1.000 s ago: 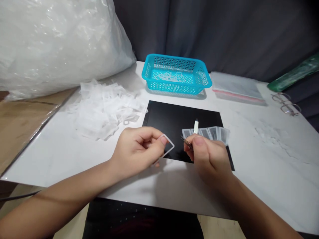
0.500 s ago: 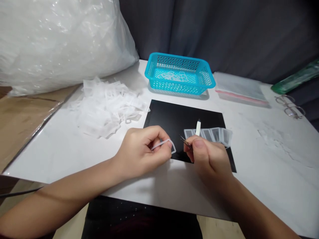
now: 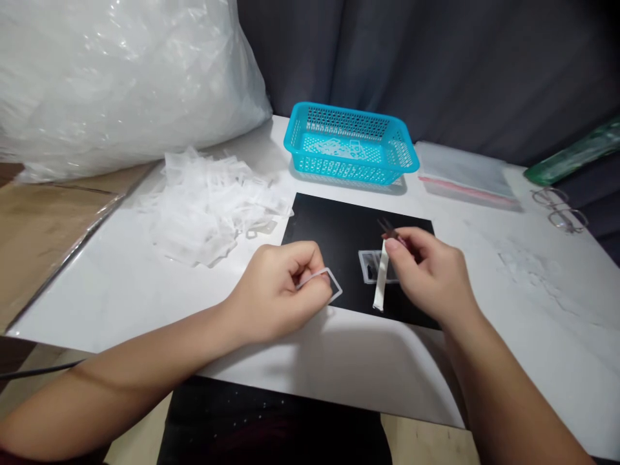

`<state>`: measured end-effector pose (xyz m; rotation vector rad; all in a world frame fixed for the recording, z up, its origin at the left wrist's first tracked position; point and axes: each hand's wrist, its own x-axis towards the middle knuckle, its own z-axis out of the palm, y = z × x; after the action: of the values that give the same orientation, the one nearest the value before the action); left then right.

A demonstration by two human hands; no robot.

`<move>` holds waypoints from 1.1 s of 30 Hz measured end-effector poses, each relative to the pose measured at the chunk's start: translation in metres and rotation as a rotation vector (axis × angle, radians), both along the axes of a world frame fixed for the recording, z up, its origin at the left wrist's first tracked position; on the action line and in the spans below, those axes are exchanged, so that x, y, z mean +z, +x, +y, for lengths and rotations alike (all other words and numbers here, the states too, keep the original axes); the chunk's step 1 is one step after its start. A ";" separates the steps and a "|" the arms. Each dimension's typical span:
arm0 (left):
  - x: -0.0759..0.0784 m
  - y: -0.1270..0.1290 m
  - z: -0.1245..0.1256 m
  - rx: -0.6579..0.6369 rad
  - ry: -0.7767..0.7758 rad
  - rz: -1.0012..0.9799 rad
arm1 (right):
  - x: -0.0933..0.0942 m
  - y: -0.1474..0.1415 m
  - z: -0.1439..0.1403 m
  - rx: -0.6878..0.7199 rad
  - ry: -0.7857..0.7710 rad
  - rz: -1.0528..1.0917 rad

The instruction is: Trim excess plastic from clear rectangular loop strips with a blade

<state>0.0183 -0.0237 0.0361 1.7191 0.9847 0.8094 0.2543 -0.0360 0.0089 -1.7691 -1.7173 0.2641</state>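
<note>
My left hand (image 3: 285, 290) is closed, pinching a thin translucent plastic frame (image 3: 335, 284) that sticks out past the thumb at the near edge of the black mat (image 3: 329, 226). Over the mat's right half, my right hand (image 3: 426, 268) is closed on dark tweezers (image 3: 386, 226), whose tips point up and left. Its fingertips are at the upper end of a white stick-like tool (image 3: 381, 281); I cannot tell whether they grip it. Beneath the tool and that hand lie clear framed plastic pieces (image 3: 367, 263), partly hidden.
A loose pile of translucent plastic pieces (image 3: 198, 206) lies left of the mat, before a big plastic bag (image 3: 126, 77). Behind the mat stands a blue basket (image 3: 349, 171) with small pieces inside. Clear bags (image 3: 465, 171), eyeglasses (image 3: 566, 219) and a green bottle (image 3: 576, 152) are at right.
My right hand has moved up and away over the mat with the tweezers, uncovering the lower part of the white tool and covering its dark tip. My left hand stays nearly in place.
</note>
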 end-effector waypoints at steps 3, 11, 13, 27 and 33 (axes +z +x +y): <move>0.002 0.000 0.001 -0.030 -0.169 -0.060 | -0.008 0.026 0.016 -0.134 0.020 -0.101; 0.008 0.002 0.012 -0.049 -0.645 -0.359 | -0.021 0.037 0.023 -0.120 0.085 0.081; 0.007 0.002 0.014 -0.042 -0.683 -0.415 | -0.020 0.030 0.019 -0.088 0.093 0.100; 0.008 0.002 0.013 -0.002 -0.675 -0.465 | -0.020 0.027 0.019 -0.078 0.086 0.029; 0.005 0.000 0.012 -0.022 -0.585 -0.445 | -0.015 0.020 0.016 0.027 0.163 -0.082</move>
<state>0.0179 -0.0115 0.0414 0.9922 0.7891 0.7505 0.2746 -0.0201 -0.0059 -1.6591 -1.7682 0.0611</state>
